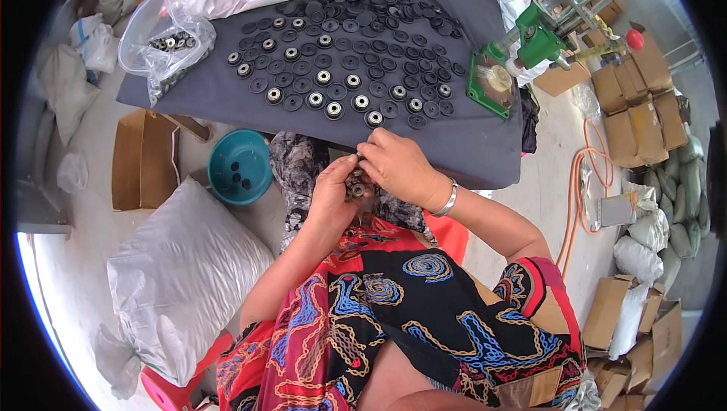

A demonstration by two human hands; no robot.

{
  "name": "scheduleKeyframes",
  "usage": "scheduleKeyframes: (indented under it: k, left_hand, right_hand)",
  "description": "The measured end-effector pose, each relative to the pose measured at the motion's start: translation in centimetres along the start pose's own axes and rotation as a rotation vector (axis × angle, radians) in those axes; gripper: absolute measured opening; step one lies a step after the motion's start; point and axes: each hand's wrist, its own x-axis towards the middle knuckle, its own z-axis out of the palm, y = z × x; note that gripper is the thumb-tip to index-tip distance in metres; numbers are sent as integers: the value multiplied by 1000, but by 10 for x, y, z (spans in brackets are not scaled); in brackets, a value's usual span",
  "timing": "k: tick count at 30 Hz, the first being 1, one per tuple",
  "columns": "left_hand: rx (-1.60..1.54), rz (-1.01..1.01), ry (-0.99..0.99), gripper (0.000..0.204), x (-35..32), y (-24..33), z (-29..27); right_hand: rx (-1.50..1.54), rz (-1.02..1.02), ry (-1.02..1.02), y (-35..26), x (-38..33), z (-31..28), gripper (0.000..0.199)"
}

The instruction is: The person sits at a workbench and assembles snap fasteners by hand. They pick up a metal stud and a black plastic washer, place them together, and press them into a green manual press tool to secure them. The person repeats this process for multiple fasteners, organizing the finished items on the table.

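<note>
Close to the front edge of the table, my left hand (331, 195) is closed around a small cluster of metal ball bearings (355, 186). My right hand (397, 167), with a silver bangle on its wrist, meets it from the right. Its thumb and fingertips pinch at the top of the cluster; the fingers partly hide the piece between them. Beyond both hands, many black round plastic rings (301, 68) are spread over the dark cloth. Shiny ball bearings (324, 77) sit in several of these rings, mostly in the nearer rows.
A green hand press (492, 81) stands at the table's (219, 100) right end. At the left end lies a clear bag (163, 47) of bearings. A teal basin (241, 166) with some black rings, an open carton (144, 157) and a full white sack (185, 275) stand left on the floor.
</note>
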Motion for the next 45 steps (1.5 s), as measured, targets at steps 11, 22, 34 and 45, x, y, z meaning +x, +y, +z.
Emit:
scheduleKeyframes:
  k: [11,22,34,45]
  left_hand:
    - [23,-5,2,22,-4,6,-3]
    - [-120,-34,57,36,1,14,-23]
    - [-150,-18,75,36,-2,20,-28]
    - [-139,-36,106,35,1,18,-25]
  right_hand:
    - [41,-34,-58,17,23,-8,21]
    - [-85,156,13,109,103,-29,23]
    - [-219,145,-115,104,115,-26,21]
    - [-313,124,-184,107,126,-22,15]
